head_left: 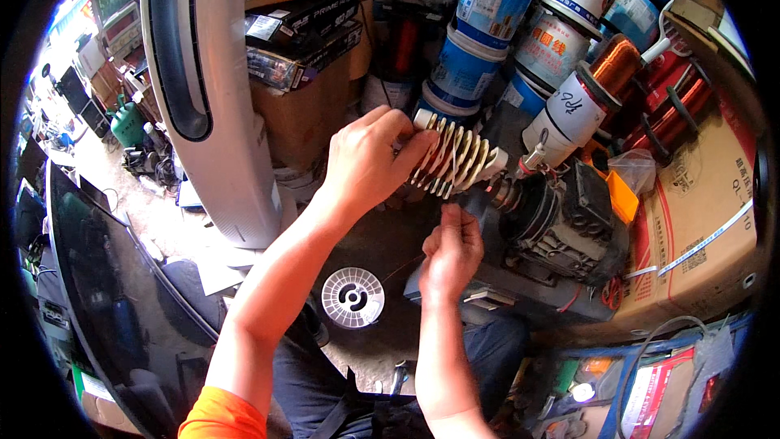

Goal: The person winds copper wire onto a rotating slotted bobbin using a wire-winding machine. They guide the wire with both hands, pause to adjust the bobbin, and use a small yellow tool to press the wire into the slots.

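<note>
My left hand closes on the left end of a ridged, cream-coloured coil-winding former, with its thumb along the upper edge. The former's other end meets the shaft of a dark electric motor with a finned housing. Just below the former, my right hand is closed in a pinch. A thin wire runs toward it from a round white spool low in front of me; the part between the fingertips is too fine to see.
Behind the former stand stacked blue and white wire drums and copper wire reels. A tall white appliance rises on the left. At the right is a large cardboard carton, with red-handled scissors beside the motor.
</note>
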The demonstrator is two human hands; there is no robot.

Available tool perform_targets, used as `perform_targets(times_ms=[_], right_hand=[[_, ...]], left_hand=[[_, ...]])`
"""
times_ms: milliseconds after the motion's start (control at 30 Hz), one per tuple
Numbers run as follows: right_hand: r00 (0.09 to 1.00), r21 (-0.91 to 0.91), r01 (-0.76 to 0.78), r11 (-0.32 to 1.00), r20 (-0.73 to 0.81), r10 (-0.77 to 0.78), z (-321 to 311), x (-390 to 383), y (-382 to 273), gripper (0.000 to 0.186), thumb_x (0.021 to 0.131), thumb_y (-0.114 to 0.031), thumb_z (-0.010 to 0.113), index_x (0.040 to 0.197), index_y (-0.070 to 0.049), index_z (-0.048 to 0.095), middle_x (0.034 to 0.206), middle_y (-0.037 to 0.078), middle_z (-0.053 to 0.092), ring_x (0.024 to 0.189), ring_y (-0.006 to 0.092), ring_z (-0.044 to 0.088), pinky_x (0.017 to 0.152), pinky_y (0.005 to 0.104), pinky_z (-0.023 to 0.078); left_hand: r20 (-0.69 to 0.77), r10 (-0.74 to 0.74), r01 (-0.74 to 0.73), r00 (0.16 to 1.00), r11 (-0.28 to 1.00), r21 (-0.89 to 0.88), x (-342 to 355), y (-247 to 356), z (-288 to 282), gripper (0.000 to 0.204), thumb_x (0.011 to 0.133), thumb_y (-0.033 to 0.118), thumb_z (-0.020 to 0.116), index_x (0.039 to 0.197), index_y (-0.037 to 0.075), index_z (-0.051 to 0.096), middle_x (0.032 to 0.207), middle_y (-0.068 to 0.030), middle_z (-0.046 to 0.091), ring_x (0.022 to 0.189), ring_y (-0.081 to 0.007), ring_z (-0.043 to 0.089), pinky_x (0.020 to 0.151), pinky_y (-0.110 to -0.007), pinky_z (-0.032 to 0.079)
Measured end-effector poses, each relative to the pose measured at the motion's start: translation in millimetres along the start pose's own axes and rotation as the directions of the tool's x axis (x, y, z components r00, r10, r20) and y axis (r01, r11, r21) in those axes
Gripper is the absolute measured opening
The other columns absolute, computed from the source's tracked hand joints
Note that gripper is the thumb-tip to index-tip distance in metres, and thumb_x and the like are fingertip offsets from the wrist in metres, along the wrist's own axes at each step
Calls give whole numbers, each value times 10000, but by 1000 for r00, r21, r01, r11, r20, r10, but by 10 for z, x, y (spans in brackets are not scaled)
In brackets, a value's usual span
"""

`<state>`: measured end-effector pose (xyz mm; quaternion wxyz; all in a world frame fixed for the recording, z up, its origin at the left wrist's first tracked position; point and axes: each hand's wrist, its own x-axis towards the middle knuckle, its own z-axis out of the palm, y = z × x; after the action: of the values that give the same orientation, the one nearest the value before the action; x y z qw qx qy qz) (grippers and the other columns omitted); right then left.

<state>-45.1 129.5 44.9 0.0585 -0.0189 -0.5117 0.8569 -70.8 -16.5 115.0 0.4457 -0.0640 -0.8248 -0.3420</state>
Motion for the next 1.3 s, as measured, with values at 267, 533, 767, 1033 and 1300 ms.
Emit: perform_targets(times_ms=[267,533,767,1033,1300], right_hand=[[984,5,-175,985,-29,175,-43,-93,363,227,903,-252,617,822,-53,547,593,-32,462,421,33,321,373,222,202],[972,22,-233,972,-27,234,-119,-237,508,249,909,-259,610,770,-58,559,528,-48,423,423,30,333,383,207,237],[961,3,-276,961,-4,276,-118,-354,521,227,916,-254,596,802,-61,560,552,-51,427,444,29,350,400,205,254],[960,5,-278,960,3,278,-146,-322,556,196,923,-247,584,844,-71,550,550,-65,381,450,21,312,402,198,243],[946,-23,-324,946,-28,324,-156,-307,566,179,927,-245,577,839,-93,538,541,-71,350,446,18,288,395,195,223]], left_hand=[[-208,260,-249,943,965,75,321,-142,319,161,768,171,704,864,61,638,924,-68,635,906,-262,582,761,-353,480],[73,160,-146,984,975,-170,445,-438,442,206,864,218,599,976,57,662,1053,-73,657,943,-234,594,817,-331,477],[628,-305,650,716,619,-440,246,-1071,692,447,974,404,419,1162,49,616,1136,-80,627,951,-180,599,863,-321,465],[679,-439,792,589,146,-593,-823,-1037,681,442,960,444,438,1037,31,576,906,-66,610,775,-159,601,734,-300,508],[567,-569,773,596,217,-596,-1234,-574,459,391,964,416,452,982,43,567,868,-27,592,731,-109,566,640,-249,470]])
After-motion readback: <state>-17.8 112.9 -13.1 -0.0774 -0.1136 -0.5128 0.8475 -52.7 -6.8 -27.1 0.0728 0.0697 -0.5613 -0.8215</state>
